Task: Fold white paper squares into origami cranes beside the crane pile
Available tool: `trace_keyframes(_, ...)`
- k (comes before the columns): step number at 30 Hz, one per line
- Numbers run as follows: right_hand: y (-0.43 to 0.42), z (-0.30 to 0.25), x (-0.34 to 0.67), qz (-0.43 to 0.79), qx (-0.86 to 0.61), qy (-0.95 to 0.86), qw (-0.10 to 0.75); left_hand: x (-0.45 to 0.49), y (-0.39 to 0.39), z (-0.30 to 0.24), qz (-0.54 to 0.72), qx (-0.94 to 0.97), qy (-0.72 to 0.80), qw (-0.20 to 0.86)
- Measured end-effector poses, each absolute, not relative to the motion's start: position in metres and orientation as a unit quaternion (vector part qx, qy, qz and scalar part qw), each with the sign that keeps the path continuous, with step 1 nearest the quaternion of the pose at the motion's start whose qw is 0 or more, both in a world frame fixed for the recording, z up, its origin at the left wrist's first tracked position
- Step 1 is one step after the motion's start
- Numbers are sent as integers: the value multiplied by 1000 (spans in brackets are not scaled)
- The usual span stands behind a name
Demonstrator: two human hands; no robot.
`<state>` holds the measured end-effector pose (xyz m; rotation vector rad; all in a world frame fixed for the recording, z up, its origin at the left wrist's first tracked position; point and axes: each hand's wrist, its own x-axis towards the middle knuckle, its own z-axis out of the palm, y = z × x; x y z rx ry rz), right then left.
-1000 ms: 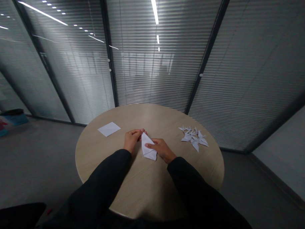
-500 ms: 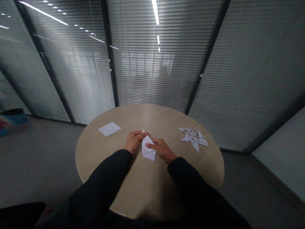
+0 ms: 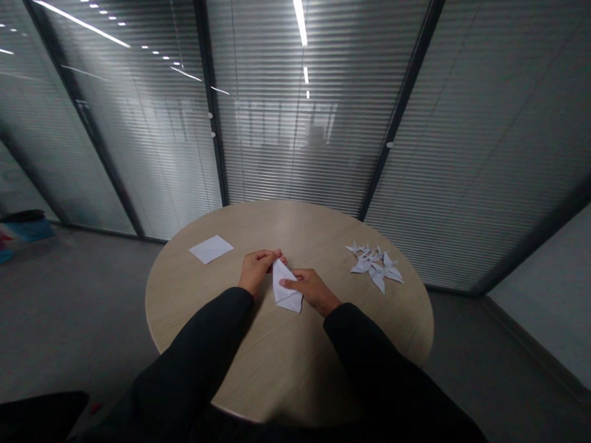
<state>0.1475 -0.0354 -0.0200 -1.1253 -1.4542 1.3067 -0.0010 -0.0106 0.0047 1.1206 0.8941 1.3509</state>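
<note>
A partly folded white sheet of paper (image 3: 287, 299), pointed at its far end and wider toward me, is between my hands over the middle of the table. My left hand (image 3: 257, 269) pinches its far tip between thumb and fingers. Across its right side lies the thumb of my right hand (image 3: 313, 289), with the fingers behind the paper, gripping it. Whether the paper's near edge touches the tabletop I cannot tell.
On the round wooden table (image 3: 262, 371), a flat white paper sheet (image 3: 211, 249) lies at the far left. Several folded paper cranes (image 3: 375, 265) are heaped at the right. Beyond stands a glass partition with blinds (image 3: 293, 163). A blue bin (image 3: 29, 225) is on the floor at left.
My left hand has shifted slightly left at the paper's far tip, its fingers more closed together. My right hand keeps its grip, and the paper has barely moved.
</note>
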Motion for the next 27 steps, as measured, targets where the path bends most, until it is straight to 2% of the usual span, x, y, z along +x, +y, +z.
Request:
trace_keyframes(6, -35, -19, 149, 509, -458, -591, 426, -4, -10, 6, 560, 486, 380, 553)
trace_keyframes(21, -35, -19, 149, 517, -454, -590, 423, -7, -4, 1, 579, 523, 408, 473)
trace_keyframes(27, -37, -15, 148, 524, -450, -589, 419, -6, -6, 1, 589, 513, 398, 481)
